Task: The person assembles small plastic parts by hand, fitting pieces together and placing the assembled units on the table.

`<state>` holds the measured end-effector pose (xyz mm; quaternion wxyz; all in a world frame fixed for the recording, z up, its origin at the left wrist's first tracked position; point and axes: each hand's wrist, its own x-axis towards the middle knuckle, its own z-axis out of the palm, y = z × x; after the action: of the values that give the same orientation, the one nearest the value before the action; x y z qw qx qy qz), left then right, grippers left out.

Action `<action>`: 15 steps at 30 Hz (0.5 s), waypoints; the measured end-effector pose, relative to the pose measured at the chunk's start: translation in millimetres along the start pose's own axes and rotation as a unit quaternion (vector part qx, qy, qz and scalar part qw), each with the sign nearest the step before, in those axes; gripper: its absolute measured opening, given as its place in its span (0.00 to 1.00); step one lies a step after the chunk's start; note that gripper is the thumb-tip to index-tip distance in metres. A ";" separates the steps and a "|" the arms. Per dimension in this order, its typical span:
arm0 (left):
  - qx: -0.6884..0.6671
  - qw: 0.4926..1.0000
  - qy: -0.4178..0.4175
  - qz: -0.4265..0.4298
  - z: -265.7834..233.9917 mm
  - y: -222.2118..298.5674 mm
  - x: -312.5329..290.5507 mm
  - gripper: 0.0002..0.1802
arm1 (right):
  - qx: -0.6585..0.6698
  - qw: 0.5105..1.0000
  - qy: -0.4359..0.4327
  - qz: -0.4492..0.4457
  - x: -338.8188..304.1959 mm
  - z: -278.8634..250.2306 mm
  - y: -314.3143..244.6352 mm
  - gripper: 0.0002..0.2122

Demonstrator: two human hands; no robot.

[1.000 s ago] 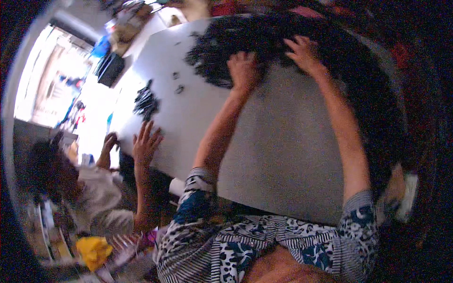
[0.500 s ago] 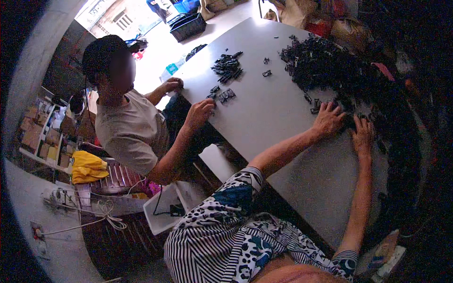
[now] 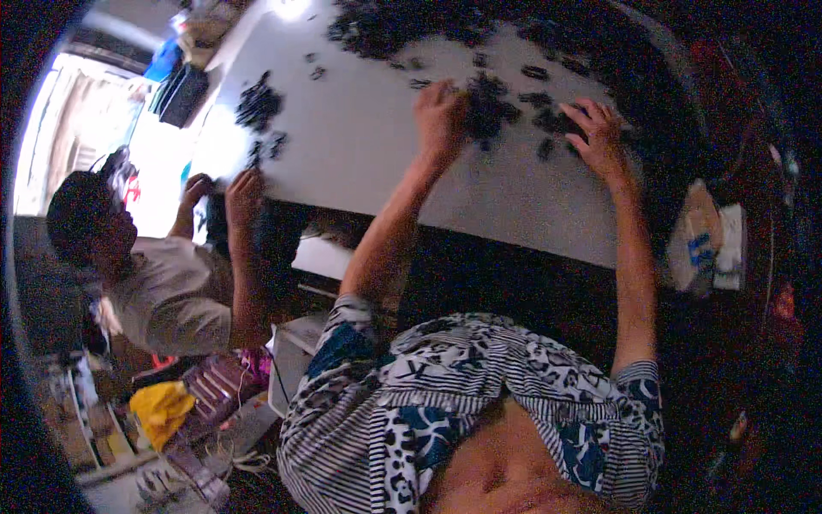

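Observation:
Small black parts, too blurred to name exactly, lie on the grey-white tabletop [image 3: 342, 146]. My left hand [image 3: 441, 124] rests at the left side of a dense clump of these black parts [image 3: 490, 110]. Its fingers bend toward the clump, and their tips are smeared and partly hidden. To the right, my right hand [image 3: 601, 141] is open over a few scattered black pieces [image 3: 548, 120]. Its thumb and fingers are apart, and I see nothing held between them. The clump sits between my two hands.
A large heap of black parts [image 3: 411, 26] spreads along the far side of the table. At the left, a co-worker [image 3: 171, 274] has both hands at the table edge, near a smaller black pile [image 3: 259, 103]. A cardboard box [image 3: 695, 236] stands right of my right forearm.
The view has swung, so the table lies more straight ahead. My hands, close together before, are now wider apart. A clump of black parts now shows between them, nearer than the main heap.

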<state>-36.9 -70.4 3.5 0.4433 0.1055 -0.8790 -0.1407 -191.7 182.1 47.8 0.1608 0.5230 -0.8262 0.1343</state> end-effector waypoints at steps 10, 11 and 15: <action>0.024 0.993 -0.107 -0.049 -18.6 61.0 -35.1 0.13 | 0.158 0.984 0.004 0.086 -36.1 -8.6 -28.5 0.12; 0.052 0.994 -0.080 -0.044 -11.5 60.9 -33.7 0.14 | 0.147 0.988 0.012 0.035 -29.9 -6.2 -33.9 0.11; -0.025 0.982 -0.132 -0.134 -4.3 60.6 -39.5 0.13 | 0.110 0.994 -0.025 -0.004 -28.1 0.9 -65.6 0.08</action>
<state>-14.0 -2.0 -2.9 0.3031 0.1914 -0.9039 -0.2334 -121.0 177.4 39.1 0.0824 0.5441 -0.8080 0.2105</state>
